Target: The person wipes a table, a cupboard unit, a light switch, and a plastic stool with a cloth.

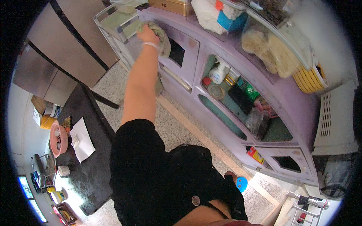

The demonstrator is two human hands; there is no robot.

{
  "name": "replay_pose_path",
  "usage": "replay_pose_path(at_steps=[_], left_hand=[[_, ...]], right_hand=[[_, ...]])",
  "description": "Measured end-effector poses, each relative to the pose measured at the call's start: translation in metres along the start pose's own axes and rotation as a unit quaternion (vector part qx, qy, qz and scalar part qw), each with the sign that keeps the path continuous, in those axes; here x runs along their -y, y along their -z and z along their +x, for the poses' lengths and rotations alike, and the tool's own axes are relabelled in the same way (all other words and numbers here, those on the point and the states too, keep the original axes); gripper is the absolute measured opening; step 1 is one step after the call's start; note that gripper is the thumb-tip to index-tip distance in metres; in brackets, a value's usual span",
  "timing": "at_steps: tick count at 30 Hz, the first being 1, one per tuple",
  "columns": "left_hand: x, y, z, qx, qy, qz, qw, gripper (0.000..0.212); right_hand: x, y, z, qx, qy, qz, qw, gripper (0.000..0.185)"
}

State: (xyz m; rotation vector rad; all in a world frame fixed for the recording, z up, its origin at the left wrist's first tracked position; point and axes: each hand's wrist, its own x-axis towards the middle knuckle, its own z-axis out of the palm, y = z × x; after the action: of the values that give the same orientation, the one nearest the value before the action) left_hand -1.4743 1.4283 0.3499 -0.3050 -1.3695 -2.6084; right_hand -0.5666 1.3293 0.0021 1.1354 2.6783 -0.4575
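My left hand (148, 35) is at the end of my outstretched arm, bunched around a grey-green cloth (163, 42). The cloth hangs down over the left end of a lilac cabinet (191, 45), next to a small door with a dark window (176, 52). A pale band circles my wrist. Whether the cloth presses on the cabinet cannot be made out. My right hand is out of view. Below the cabinet's top, an open shelf holds a white spray bottle (219, 73), a red-capped item (206, 81) and a clear plastic bag (254, 123).
A dark table (96, 180) stands at left with a pink basin (59, 139) and white paper (82, 139). Beyond is a steel refrigerator (76, 36). A glass-fronted case (277, 36) and a yellow basket (309, 80) top the cabinet. A blue slipper (242, 184) is on the floor.
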Motion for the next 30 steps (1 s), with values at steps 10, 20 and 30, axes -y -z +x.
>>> replay_pose_path(at_steps=[10, 20, 30], left_hand=[[-0.078, -0.048, -0.11, 0.152, 0.063, 0.002, 0.986, 0.039], [-0.125, -0.065, -0.315, 0.296, -0.253, 0.151, 0.909, 0.05], [-0.096, -0.07, -0.322, 0.256, -0.276, 0.171, 0.911, 0.048]], right_hand=[[0.066, 0.064, 0.01, 0.064, -0.144, 0.402, 0.902, 0.012], [0.127, 0.143, 0.118, -0.009, 0.089, 0.182, 0.979, 0.016], [0.118, 0.137, 0.084, 0.007, -0.15, 0.342, 0.928, 0.028]])
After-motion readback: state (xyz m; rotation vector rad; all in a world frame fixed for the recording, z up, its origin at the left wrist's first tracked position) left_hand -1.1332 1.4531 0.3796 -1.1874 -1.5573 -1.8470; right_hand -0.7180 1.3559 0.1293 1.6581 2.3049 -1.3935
